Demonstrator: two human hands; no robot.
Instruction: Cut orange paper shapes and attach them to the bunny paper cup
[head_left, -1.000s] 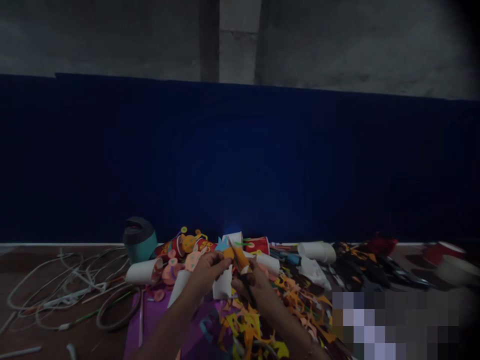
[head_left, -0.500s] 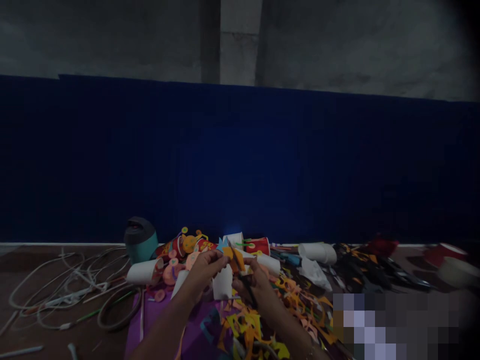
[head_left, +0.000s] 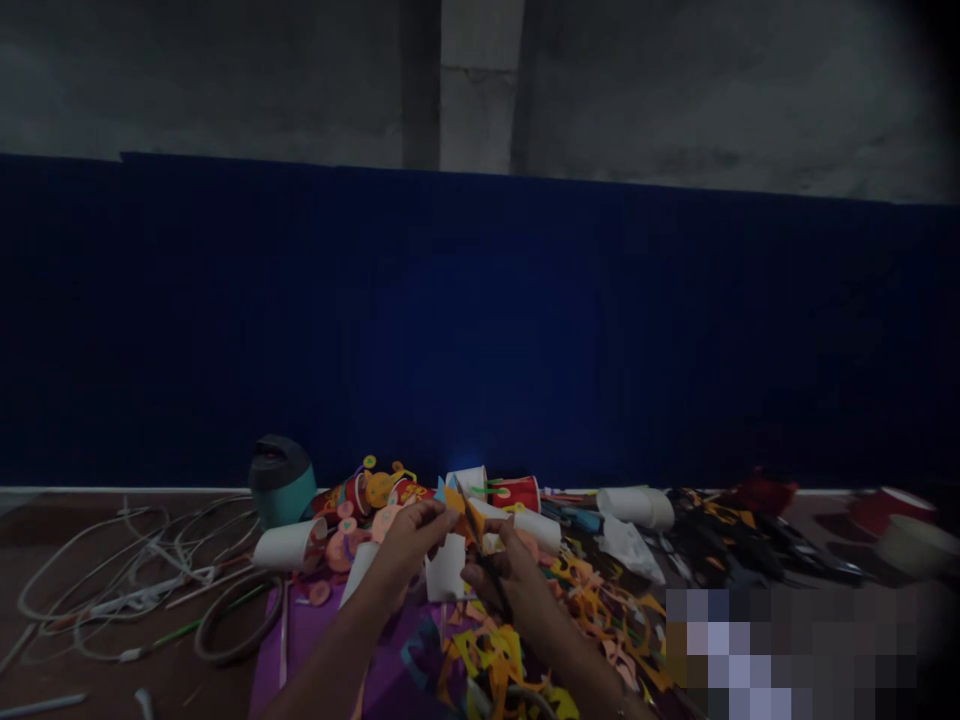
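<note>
In the middle of the head view, my left hand (head_left: pixel 409 545) pinches a small orange paper piece (head_left: pixel 454 499) between thumb and fingers. A pointed light blue paper shape (head_left: pixel 441 489) shows at its upper left; whether it is held too I cannot tell. My right hand (head_left: pixel 511 578) is closed around dark-handled scissors (head_left: pixel 472 516), their blades pointing up and crossing the orange paper. Just below and behind the fingers, a white paper cup (head_left: pixel 447 568) stands over a purple sheet (head_left: pixel 315 645). Yellow and orange paper scraps (head_left: pixel 499 655) lie under my right forearm.
On the left are a teal-and-black container (head_left: pixel 282 485), tangled white cable (head_left: pixel 127 575) and a tipped white cup (head_left: pixel 289 545). Decorated red cups (head_left: pixel 517 494) lie at the back. To the right are a white plastic bag (head_left: pixel 631 548) and dark tools (head_left: pixel 739 545). A blue partition (head_left: pixel 480 330) stands behind.
The scissor blades have shifted slightly across the orange paper, and the paper has turned a little between the hands. Both arms stay in nearly the same place.
</note>
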